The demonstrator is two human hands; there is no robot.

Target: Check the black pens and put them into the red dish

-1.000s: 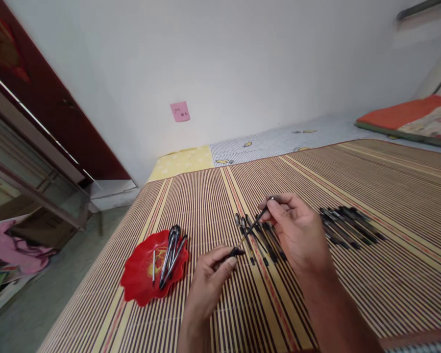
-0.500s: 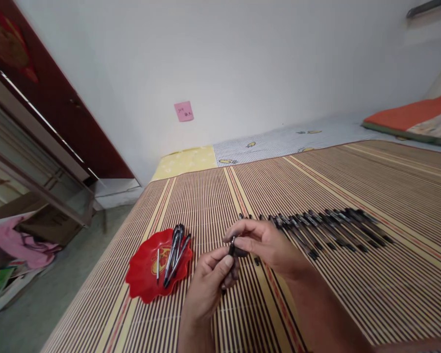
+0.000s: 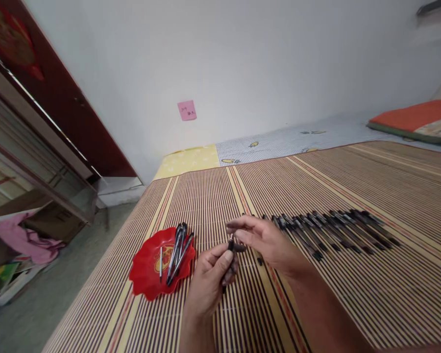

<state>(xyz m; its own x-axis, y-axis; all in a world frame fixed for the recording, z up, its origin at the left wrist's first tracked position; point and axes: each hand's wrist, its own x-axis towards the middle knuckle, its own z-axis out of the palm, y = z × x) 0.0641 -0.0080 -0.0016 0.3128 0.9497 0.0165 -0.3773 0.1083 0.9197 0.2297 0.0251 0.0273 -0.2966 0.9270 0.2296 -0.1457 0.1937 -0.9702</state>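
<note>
My left hand [image 3: 211,272] is closed around a black pen [image 3: 231,245], its metal tip pointing up between thumb and fingers. Most of the pen's barrel is hidden in that hand. Just above the tip is my right hand [image 3: 262,240], thumb and fingers stretched out and slightly apart, with nothing visible between them. Dark smudges show on the fingertips. To the left, a red scalloped plate [image 3: 143,274] holds several pens [image 3: 180,252] and a thin white refill [image 3: 160,264]. Many black pens [image 3: 330,230] lie in a slanted row at the right.
A striped bamboo mat [image 3: 198,196] covers the bed under everything. One dark pen [image 3: 259,259] lies partly hidden under my right hand. An orange folded quilt [image 3: 415,117] is at the far right. A pink note [image 3: 187,110] sticks to the wall.
My right thumb and fingers have parted from the pen's tip and drawn slightly away. The left hand keeps its hold. The view has shifted a little.
</note>
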